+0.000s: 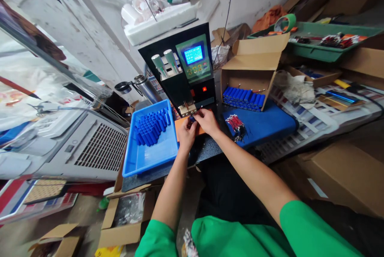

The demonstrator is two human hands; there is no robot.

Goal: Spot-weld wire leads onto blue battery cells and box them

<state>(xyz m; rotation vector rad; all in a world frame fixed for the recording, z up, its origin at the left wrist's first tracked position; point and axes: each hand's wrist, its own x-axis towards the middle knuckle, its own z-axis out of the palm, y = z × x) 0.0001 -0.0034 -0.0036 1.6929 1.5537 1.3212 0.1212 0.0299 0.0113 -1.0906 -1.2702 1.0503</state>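
My left hand [187,132] and my right hand [206,121] meet at the electrodes of a black spot welding machine [177,93] with a lit blue screen. The fingers of both are pinched round a small dark blue piece, mostly hidden, that looks like a battery cell. An orange block [181,124] lies beneath them. On the left, a blue tray [150,159] holds many blue cells [150,128]. To the right, red and black wires [237,127] lie in a bundle near an open cardboard box [252,57] with stacked blue cells [244,97].
A steel flask [147,88] stands behind the blue tray. White foam [162,21] rests on the machine. At the back right is a green tray [324,47] with tape and wires. Open cartons [121,235] sit on the floor at lower left.
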